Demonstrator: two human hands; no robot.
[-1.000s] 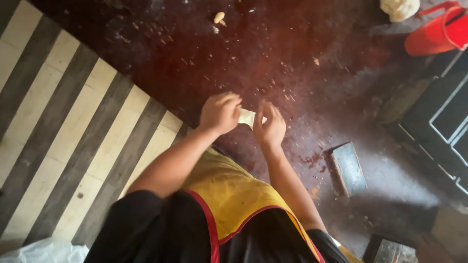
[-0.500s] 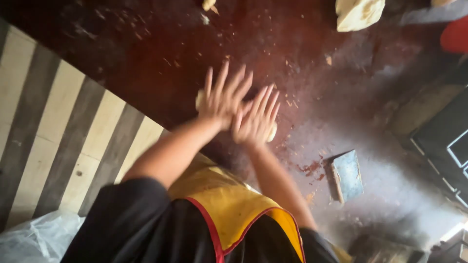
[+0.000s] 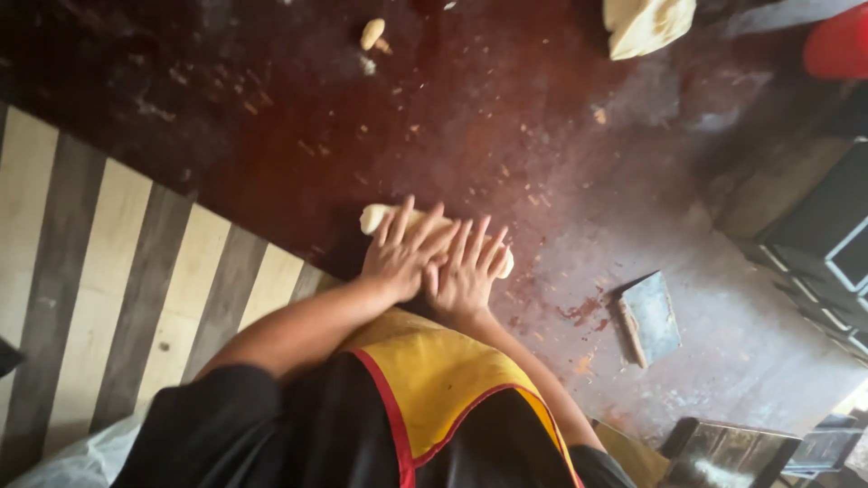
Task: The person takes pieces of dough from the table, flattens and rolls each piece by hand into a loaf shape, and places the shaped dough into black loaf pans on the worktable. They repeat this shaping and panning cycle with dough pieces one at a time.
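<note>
A pale roll of dough (image 3: 373, 218) lies on the dark red worktable (image 3: 271, 117), close to its near edge. Both my hands lie flat on top of it with the fingers spread. My left hand (image 3: 402, 258) covers the roll's left half and my right hand (image 3: 466, 273) its right half, side by side and touching. Only the two ends of the roll stick out from under them. My yellow apron with red trim (image 3: 434, 380) fills the bottom of the view.
A big lump of dough (image 3: 646, 25) and a small piece (image 3: 372, 32) lie at the table's far side. A metal bench scraper (image 3: 649, 318) rests right of my hands. A red container (image 3: 836, 45), dark trays (image 3: 832, 244) and metal tins (image 3: 723, 452) stand at right. Striped floor (image 3: 108, 271) shows at left.
My hands went from pinching a small dough piece between the fingers to lying flat on it. The dough is now a longer roll under my palms.
</note>
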